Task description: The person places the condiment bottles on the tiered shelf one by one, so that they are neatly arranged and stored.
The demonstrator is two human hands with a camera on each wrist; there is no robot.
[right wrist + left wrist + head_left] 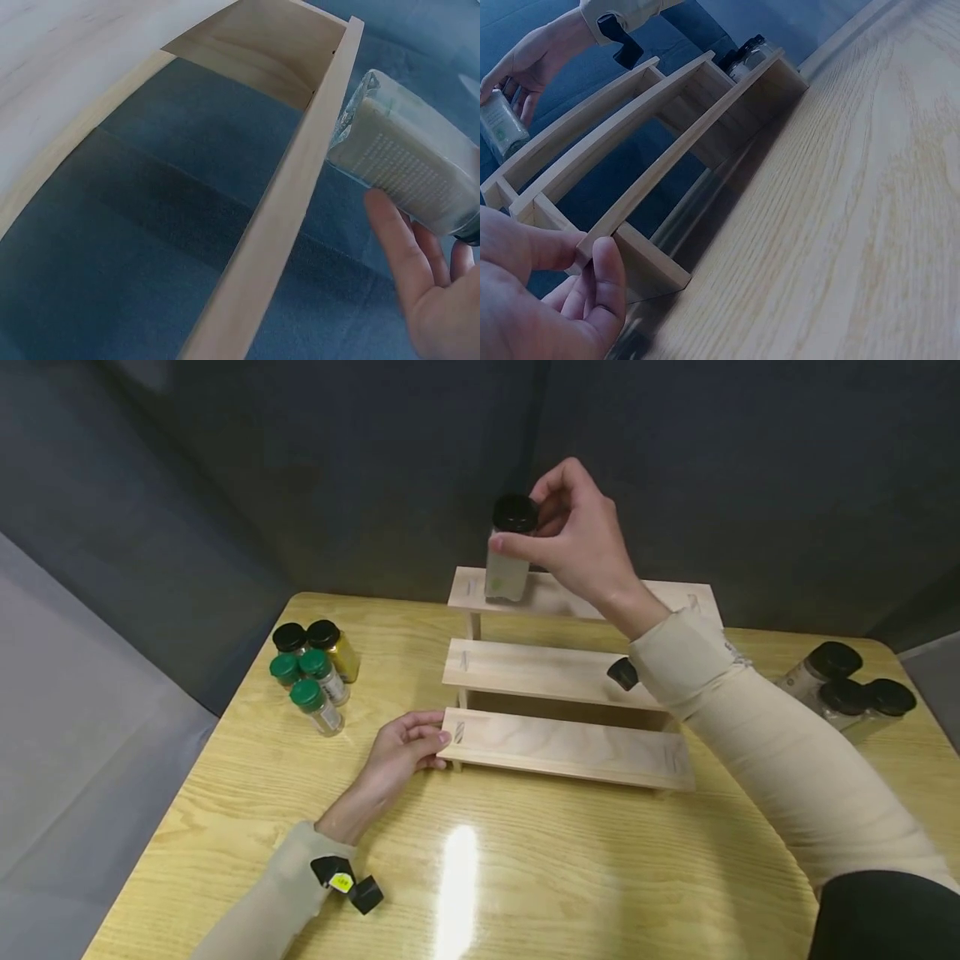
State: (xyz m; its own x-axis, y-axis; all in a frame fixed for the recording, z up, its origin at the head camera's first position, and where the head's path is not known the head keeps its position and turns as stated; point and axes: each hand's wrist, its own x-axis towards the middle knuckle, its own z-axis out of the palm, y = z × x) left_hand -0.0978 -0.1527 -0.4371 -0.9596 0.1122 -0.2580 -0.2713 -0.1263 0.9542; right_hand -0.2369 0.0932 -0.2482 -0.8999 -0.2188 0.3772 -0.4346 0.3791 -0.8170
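Currently we log: right hand (581,539), grip closed on a black-capped spice jar (510,553) just above the top step of a wooden tiered rack (555,747); left hand (401,752), fingers relaxed, touching the rack's lowest step on the worktop (525,877).

You have one wooden rack (562,747) with three steps on the tabletop (525,877). On the far left you can count five small jars: three with green lids (306,681) and two with black lids (307,635). On the right there are three more jars with black lids (851,685), close together. One jar with a black lid (510,556) is at the top step of the rack. This makes nine jars together. Two hands are in view, one left (405,752) and one right (581,539).
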